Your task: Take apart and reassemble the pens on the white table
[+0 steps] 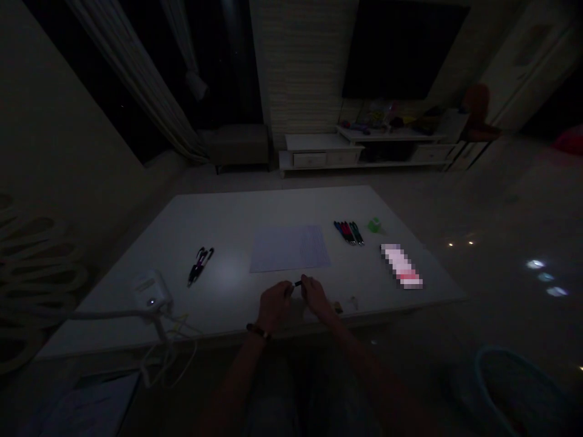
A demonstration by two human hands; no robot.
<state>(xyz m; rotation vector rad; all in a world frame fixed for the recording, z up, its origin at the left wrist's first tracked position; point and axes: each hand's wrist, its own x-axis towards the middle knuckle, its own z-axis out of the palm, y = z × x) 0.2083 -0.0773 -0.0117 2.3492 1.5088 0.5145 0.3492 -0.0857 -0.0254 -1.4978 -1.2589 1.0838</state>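
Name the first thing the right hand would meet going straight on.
The right hand would probably meet the small dark object at its fingertips; dim light hides any contact. The sheet of paper lies beyond.

The room is dim, with a pale wall (68,103) on the left and a long curtain (141,79) hanging beside a dark window (218,60). A low bench (237,145) stands below it. Ahead, a striped wall panel (300,67) adjoins a black TV (401,48) above a white cabinet (319,149). A door (523,67) stands at right, and the shiny floor (505,200) reflects small spots of light.
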